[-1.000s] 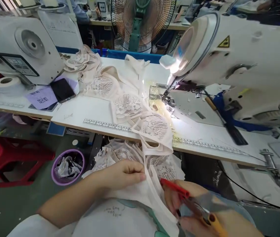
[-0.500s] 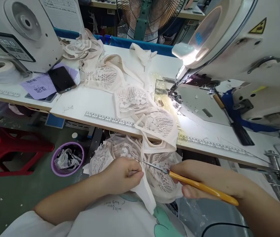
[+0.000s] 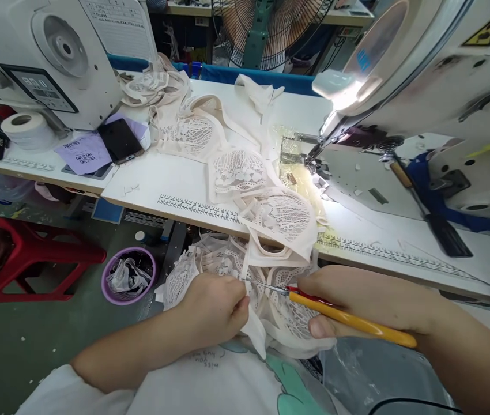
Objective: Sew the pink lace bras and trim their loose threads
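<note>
My left hand is closed on a narrow white bra strap in front of my chest. Its fingers pinch the strap, and a loose end hangs below them. In my right hand is a slim orange-handled tool with a thin metal tip and a red part beside the handle. That tip reaches the strap just by my left fingers. White lace bras lie joined in a chain over the table edge, and more lace cups are bunched under my hands.
A lit sewing machine stands at the right, with a black brush on its bed. Further left are a phone, a tape roll and another machine. A purple basket and red stool are on the floor.
The view has shifted slightly left. The tool's red part now shows beside the orange handle. Both hands keep their hold, with the tool tip still at the strap.
</note>
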A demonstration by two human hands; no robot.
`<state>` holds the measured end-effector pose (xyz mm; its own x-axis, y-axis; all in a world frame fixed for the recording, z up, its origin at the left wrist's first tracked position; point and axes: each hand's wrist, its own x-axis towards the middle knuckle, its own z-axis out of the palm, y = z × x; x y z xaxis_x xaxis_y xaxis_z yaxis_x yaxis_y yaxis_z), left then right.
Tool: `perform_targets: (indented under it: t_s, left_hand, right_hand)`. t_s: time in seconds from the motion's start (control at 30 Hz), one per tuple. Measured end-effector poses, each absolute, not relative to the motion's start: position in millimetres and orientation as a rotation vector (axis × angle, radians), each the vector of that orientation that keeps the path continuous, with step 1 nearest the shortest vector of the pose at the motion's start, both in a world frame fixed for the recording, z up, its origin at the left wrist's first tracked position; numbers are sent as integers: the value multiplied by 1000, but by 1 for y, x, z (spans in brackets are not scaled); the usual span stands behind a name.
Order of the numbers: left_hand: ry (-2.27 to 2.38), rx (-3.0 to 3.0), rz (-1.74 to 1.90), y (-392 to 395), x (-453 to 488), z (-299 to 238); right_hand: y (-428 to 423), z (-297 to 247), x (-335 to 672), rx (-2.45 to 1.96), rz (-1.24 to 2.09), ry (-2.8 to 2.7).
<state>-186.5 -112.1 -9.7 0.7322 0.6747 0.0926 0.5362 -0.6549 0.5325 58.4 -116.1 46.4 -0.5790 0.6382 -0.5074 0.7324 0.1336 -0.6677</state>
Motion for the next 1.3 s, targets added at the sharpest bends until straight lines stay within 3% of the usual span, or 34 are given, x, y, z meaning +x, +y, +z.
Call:
perform_targets:
  t_s: [0.23,0.87,1.1,1.3]
  left_hand:
    - [940,2503,395,-114,-191,-11]
    - [914,2266,340,-106,-204,-1]
    - [688,1872,514,-90,-194,8]
    - [805,1822,567,-84,-190,0]
  right_hand:
    - [-107,50,46,1258,-1275,2225]
    - [-117,34,41,1511,-1455,2323]
    - [-143,4,32,1905,-2043,2591]
    - [-170,-6,9,2283,-2350,2320]
